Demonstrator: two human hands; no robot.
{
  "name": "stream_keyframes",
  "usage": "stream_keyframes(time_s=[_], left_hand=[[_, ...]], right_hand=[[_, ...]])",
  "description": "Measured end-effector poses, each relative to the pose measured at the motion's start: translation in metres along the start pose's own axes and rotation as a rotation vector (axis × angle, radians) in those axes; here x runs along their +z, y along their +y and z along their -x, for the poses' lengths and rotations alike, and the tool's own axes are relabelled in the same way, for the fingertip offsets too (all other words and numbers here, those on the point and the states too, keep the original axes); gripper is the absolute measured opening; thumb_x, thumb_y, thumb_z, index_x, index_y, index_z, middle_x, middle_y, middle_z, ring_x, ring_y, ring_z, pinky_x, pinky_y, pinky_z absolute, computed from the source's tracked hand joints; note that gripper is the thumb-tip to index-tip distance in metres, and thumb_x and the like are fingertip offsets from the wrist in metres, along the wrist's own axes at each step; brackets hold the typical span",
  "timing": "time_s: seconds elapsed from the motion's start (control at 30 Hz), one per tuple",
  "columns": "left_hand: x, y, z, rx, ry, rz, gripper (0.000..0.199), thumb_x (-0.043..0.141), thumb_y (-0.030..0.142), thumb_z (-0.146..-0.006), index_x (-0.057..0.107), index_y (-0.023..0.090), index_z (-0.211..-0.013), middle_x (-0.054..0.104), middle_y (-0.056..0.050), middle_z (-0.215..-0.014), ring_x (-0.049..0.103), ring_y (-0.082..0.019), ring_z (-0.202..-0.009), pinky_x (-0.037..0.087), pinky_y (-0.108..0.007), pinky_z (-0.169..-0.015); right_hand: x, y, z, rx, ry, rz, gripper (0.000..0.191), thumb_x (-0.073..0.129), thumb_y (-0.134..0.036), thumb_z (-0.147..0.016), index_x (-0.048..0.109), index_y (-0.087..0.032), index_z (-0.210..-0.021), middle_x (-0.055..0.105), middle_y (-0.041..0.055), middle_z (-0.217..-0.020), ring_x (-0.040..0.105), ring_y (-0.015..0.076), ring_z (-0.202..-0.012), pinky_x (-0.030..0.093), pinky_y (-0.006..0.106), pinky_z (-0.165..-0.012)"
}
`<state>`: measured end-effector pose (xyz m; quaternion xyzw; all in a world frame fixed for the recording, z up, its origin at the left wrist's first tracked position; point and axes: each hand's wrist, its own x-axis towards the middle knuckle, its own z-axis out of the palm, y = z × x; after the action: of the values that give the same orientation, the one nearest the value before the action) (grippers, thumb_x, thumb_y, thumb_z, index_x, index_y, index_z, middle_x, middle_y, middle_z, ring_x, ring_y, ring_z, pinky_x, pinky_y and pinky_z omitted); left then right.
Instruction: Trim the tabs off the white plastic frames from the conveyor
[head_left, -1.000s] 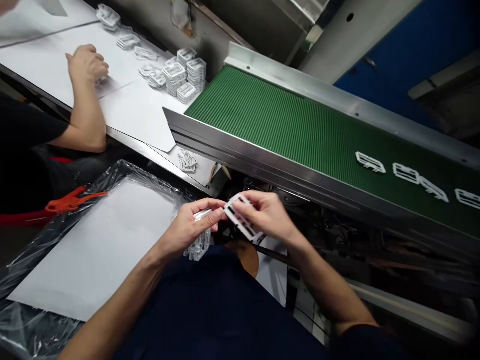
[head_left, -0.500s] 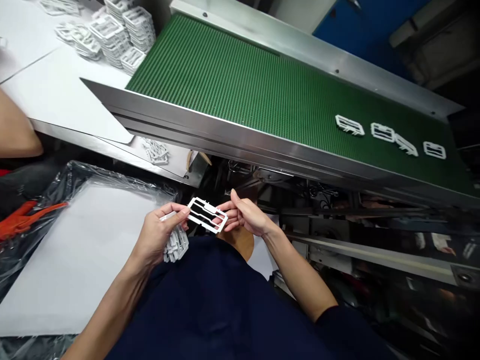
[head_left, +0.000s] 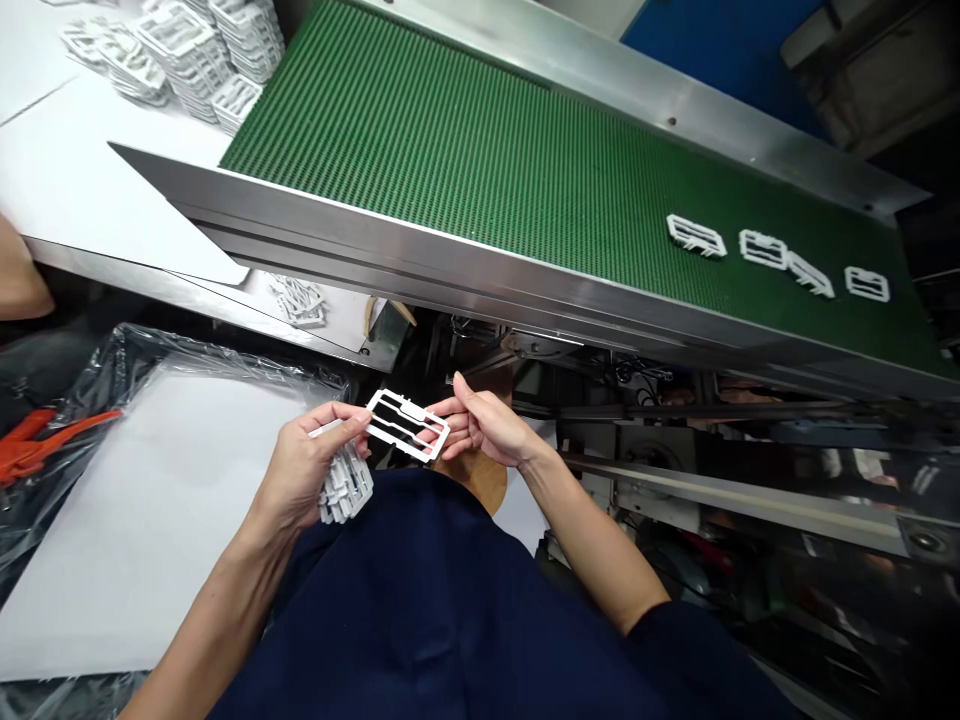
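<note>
One white slotted piece [head_left: 410, 410], lower ctr of the frame, is held at its L end btwn the thumb and fingers of the left hand [head_left: 300, 465]. In the same hand, just below, we see a bundle of similar pieces [head_left: 346, 487], gripped against the palm. The right hand [head_left: 491, 428] is spread, palm up, thumb raised; its fingertips show behind the R end of the piece, partly thru its slots. We can't tell whether they touch it.

Across the upper ctr and R we note a green ribbed belt [head_left: 465, 150] w/ a metal side rail [head_left: 450, 250]; four loose pieces [head_left: 696, 236] lie on it at R, the middle two adjoining. Upper L: tall stacks [head_left: 184, 60] of white pieces on a pale worktop [head_left: 82, 190]. L of ctr, below the rail's end: a small heap [head_left: 298, 300] of white parts. Lower L: a white sheet [head_left: 150, 520] w/ clear plastic [head_left: 217, 345] along its edge, plus an orange tool [head_left: 30, 450]. At the far-L edge we see part of another person's arm [head_left: 19, 275].
</note>
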<state>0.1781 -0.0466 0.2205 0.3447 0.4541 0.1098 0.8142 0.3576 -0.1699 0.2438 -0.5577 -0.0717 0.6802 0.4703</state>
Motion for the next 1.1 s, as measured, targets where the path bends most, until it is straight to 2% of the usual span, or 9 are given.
stream_keyframes(time_s=[0.53,1.1], left_hand=[[0.0027,0.0012,-0.0013,-0.009,0.023,0.004,0.028,0.082,0.028,-0.057,0.063,0.013,-0.072,0.057,0.001,-0.053,0.052,-0.011,-0.047,0.043,-0.017,-0.043],[0.0023,0.0014,0.0020,-0.053,-0.020,0.030,0.021,0.078,0.024,-0.063,0.062,0.014,-0.073,0.055,0.002,-0.053,0.053,-0.011,-0.046,0.043,-0.018,-0.043]], right_hand=[[0.0027,0.0033,0.0011,0.003,0.013,-0.066,0.057,0.033,-0.053,-0.093,0.063,-0.005,-0.098,0.072,0.0158,-0.080,0.070,0.0197,-0.070,0.056,0.025,-0.056],[0.0053,0.0071,0.0028,-0.013,-0.018,-0.091,0.060,0.035,-0.056,-0.090,0.063,-0.005,-0.102,0.071,0.0157,-0.080,0.068,0.0161,-0.064,0.056,0.025,-0.057]])
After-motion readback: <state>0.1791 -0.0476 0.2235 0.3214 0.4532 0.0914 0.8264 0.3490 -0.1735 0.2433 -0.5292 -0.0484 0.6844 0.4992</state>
